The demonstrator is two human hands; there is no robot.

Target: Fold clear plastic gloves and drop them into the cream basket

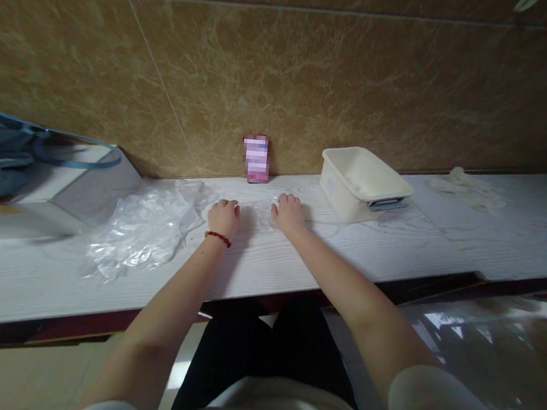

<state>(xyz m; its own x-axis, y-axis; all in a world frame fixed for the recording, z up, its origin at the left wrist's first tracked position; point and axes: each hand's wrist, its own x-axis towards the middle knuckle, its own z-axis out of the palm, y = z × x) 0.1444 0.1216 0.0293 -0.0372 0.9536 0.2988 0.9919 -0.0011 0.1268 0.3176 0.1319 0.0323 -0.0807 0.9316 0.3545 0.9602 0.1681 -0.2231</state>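
My left hand [224,217], with a red bead bracelet at the wrist, rests on the white wood-grain table [298,257] with its fingers curled. My right hand [288,213] lies a little to the right, fingers also curled. Both press the ends of a small clear plastic piece [256,216] that lies flat between them. A crumpled heap of clear plastic bags [146,230] sits just left of my left hand.
A cream plastic tub [350,192] stands to the right of my right hand. A small pink box [256,159] leans on the brown marble wall. A blue bag [2,158] sits far left. Pale crumpled material [469,185] lies far right.
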